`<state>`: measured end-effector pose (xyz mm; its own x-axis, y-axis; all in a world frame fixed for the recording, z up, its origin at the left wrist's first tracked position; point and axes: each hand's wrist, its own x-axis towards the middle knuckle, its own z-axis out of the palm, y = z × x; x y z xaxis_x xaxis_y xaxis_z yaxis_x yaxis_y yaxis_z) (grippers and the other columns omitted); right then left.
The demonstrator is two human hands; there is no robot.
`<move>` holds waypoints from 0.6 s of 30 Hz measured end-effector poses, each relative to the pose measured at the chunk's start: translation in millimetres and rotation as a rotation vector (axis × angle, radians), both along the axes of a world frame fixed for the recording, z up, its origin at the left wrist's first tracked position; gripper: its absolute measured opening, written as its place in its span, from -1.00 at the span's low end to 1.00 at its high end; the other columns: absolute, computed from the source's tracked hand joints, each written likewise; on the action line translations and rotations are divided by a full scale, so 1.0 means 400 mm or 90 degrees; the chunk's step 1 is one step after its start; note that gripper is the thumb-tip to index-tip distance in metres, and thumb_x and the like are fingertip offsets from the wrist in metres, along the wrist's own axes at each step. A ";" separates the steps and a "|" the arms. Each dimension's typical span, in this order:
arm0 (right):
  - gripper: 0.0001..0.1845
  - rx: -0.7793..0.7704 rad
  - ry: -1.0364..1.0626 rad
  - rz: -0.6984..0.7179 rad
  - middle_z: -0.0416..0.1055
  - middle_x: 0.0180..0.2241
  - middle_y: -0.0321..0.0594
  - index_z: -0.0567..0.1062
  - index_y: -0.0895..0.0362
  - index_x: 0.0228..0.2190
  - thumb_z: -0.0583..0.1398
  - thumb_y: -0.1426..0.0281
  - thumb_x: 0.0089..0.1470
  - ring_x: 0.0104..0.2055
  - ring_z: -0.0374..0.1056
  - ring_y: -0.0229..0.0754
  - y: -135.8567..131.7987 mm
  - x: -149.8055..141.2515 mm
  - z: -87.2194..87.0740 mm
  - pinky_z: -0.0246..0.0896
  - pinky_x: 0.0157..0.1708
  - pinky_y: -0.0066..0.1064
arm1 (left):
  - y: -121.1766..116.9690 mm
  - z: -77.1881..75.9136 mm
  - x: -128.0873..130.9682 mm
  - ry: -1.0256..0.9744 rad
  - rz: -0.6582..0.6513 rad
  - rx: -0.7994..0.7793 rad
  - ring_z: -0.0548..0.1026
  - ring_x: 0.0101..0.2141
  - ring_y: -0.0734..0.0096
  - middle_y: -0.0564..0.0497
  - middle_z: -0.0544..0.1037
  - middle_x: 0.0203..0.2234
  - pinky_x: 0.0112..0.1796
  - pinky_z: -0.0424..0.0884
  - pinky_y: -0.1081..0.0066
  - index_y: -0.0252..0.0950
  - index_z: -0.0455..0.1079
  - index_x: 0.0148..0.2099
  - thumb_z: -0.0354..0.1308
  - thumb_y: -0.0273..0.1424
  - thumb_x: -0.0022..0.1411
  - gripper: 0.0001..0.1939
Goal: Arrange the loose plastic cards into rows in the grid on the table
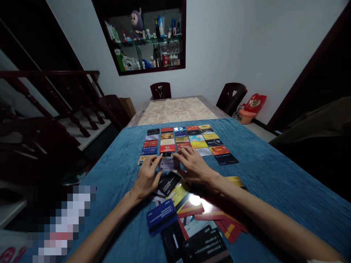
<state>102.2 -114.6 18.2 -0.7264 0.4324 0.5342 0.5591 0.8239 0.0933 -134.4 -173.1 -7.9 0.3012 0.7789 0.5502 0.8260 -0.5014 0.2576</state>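
Note:
A silvery-grey plastic card is between my two hands at the near end of a grid of cards. My left hand has its fingers bent against the card's left edge. At its right edge are the fingers of my right hand, curled over the corner. Beyond lie columns of colourful cards, among them a red card and a dark card. Nearer to me spreads a loose pile, with a blue card, a yellow card and a black card.
A blue cloth covers the near table, and a patterned tabletop extends behind it. Dark wooden chairs stand around. A red bag sits on the floor at right. A wall cabinet holds bottles and a plush toy.

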 end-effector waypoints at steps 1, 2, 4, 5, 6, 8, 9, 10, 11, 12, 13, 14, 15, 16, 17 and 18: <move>-0.53 -0.003 -0.009 0.003 0.36 -0.11 0.04 0.43 0.25 -0.02 0.26 0.31 0.05 -0.07 0.13 0.05 0.005 0.000 0.005 0.10 -0.11 -0.18 | 0.004 0.006 -0.003 0.010 0.000 0.000 0.35 0.13 0.08 -0.19 0.34 0.10 0.15 0.35 0.05 -0.23 0.16 0.32 0.09 -0.50 0.25 -0.41; -0.53 -0.006 -0.019 0.006 0.36 -0.10 0.04 0.43 0.24 -0.01 0.26 0.30 0.05 -0.07 0.13 0.05 0.010 -0.001 0.009 0.10 -0.12 -0.18 | 0.009 0.011 -0.006 0.018 -0.003 -0.001 0.35 0.13 0.07 -0.20 0.34 0.10 0.15 0.36 0.05 -0.25 0.17 0.32 0.09 -0.50 0.25 -0.41; -0.52 -0.012 -0.031 0.011 0.35 -0.10 0.04 0.42 0.24 -0.01 0.26 0.27 0.06 -0.07 0.12 0.04 0.022 -0.006 0.016 0.10 -0.12 -0.18 | 0.021 0.020 -0.016 0.030 -0.009 -0.008 0.35 0.13 0.05 -0.20 0.35 0.10 0.14 0.36 0.03 -0.26 0.19 0.30 0.11 -0.50 0.24 -0.42; -0.51 -0.017 -0.035 0.015 0.34 -0.09 0.04 0.42 0.24 -0.01 0.26 0.25 0.06 -0.07 0.12 0.04 0.028 -0.009 0.019 0.10 -0.12 -0.18 | 0.027 0.024 -0.022 0.033 -0.009 -0.014 0.35 0.12 0.05 -0.20 0.36 0.10 0.13 0.36 0.02 -0.26 0.20 0.30 0.12 -0.49 0.23 -0.42; -0.49 -0.023 -0.035 0.019 0.34 -0.08 0.04 0.42 0.24 -0.01 0.27 0.24 0.06 -0.07 0.12 0.05 0.035 -0.014 0.022 0.10 -0.12 -0.18 | 0.035 0.028 -0.029 0.034 -0.005 -0.019 0.35 0.11 0.04 -0.20 0.37 0.09 0.13 0.36 0.01 -0.27 0.21 0.29 0.13 -0.49 0.23 -0.42; -0.48 -0.040 -0.032 0.025 0.33 -0.08 0.05 0.41 0.25 0.00 0.28 0.25 0.05 -0.07 0.12 0.05 0.050 -0.024 0.026 0.11 -0.13 -0.17 | 0.050 0.035 -0.043 0.030 -0.001 -0.030 0.35 0.11 0.03 -0.19 0.38 0.09 0.12 0.36 -0.01 -0.26 0.22 0.29 0.14 -0.49 0.22 -0.42; -0.49 -0.050 -0.030 0.029 0.33 -0.08 0.04 0.41 0.24 0.00 0.28 0.26 0.04 -0.07 0.12 0.04 0.057 -0.030 0.028 0.11 -0.13 -0.17 | 0.058 0.038 -0.050 0.028 -0.003 -0.036 0.36 0.10 0.04 -0.19 0.38 0.09 0.12 0.36 -0.01 -0.26 0.23 0.29 0.14 -0.49 0.21 -0.41; -0.49 -0.060 -0.030 0.032 0.33 -0.08 0.04 0.41 0.24 0.00 0.29 0.28 0.04 -0.07 0.12 0.04 0.065 -0.037 0.029 0.12 -0.13 -0.17 | 0.067 0.040 -0.057 0.026 -0.007 -0.043 0.36 0.10 0.05 -0.19 0.39 0.09 0.12 0.36 0.00 -0.26 0.24 0.28 0.14 -0.50 0.20 -0.41; -0.50 -0.070 -0.029 0.036 0.33 -0.07 0.03 0.41 0.24 0.00 0.29 0.29 0.03 -0.08 0.12 0.03 0.074 -0.044 0.030 0.12 -0.12 -0.17 | 0.075 0.043 -0.065 0.024 -0.010 -0.052 0.36 0.10 0.05 -0.19 0.39 0.08 0.12 0.36 0.01 -0.26 0.24 0.28 0.13 -0.51 0.19 -0.41; -0.50 -0.080 -0.029 0.040 0.33 -0.07 0.03 0.41 0.24 0.00 0.29 0.30 0.03 -0.07 0.12 0.03 0.083 -0.051 0.030 0.13 -0.11 -0.16 | 0.084 0.045 -0.071 0.021 -0.011 -0.060 0.37 0.09 0.06 -0.19 0.40 0.08 0.12 0.36 0.01 -0.27 0.25 0.27 0.13 -0.51 0.19 -0.42; -0.49 -0.089 -0.028 0.042 0.33 -0.06 0.04 0.41 0.25 -0.01 0.30 0.31 0.02 -0.06 0.13 0.03 0.093 -0.059 0.029 0.13 -0.09 -0.16 | 0.093 0.046 -0.078 0.018 -0.010 -0.067 0.38 0.09 0.06 -0.19 0.41 0.07 0.12 0.36 0.02 -0.27 0.27 0.26 0.13 -0.50 0.19 -0.43; -0.48 -0.098 -0.027 0.043 0.33 -0.06 0.04 0.41 0.27 -0.01 0.31 0.31 0.02 -0.06 0.13 0.03 0.103 -0.068 0.027 0.13 -0.08 -0.16 | 0.102 0.046 -0.086 0.014 -0.005 -0.071 0.38 0.08 0.05 -0.19 0.41 0.06 0.12 0.36 0.01 -0.28 0.28 0.25 0.14 -0.49 0.18 -0.44; -0.48 -0.106 -0.026 0.042 0.33 -0.06 0.05 0.42 0.28 -0.01 0.31 0.31 0.01 -0.05 0.13 0.03 0.115 -0.078 0.024 0.13 -0.07 -0.17 | 0.112 0.046 -0.093 0.011 0.001 -0.074 0.38 0.08 0.05 -0.19 0.42 0.06 0.12 0.35 0.01 -0.29 0.29 0.23 0.15 -0.48 0.18 -0.45; -0.47 -0.114 -0.025 0.039 0.32 -0.06 0.05 0.42 0.28 -0.01 0.32 0.31 0.01 -0.04 0.14 0.03 0.126 -0.088 0.020 0.14 -0.06 -0.17 | 0.122 0.045 -0.101 0.008 0.008 -0.076 0.39 0.07 0.04 -0.19 0.43 0.05 0.12 0.35 0.00 -0.29 0.31 0.22 0.16 -0.47 0.17 -0.46; -0.47 -0.124 -0.027 0.034 0.33 -0.06 0.04 0.42 0.27 -0.01 0.33 0.30 0.01 -0.04 0.15 0.02 0.138 -0.099 0.017 0.15 -0.07 -0.18 | 0.132 0.044 -0.110 0.008 0.015 -0.079 0.39 0.06 0.04 -0.19 0.45 0.04 0.11 0.35 0.00 -0.29 0.33 0.20 0.17 -0.47 0.16 -0.47; -0.47 -0.134 -0.031 0.026 0.33 -0.06 0.03 0.43 0.25 -0.01 0.34 0.28 0.01 -0.04 0.15 0.02 0.150 -0.111 0.013 0.16 -0.08 -0.19 | 0.142 0.043 -0.119 0.008 0.020 -0.083 0.40 0.05 0.05 -0.18 0.46 0.03 0.11 0.35 0.00 -0.28 0.35 0.19 0.17 -0.47 0.14 -0.47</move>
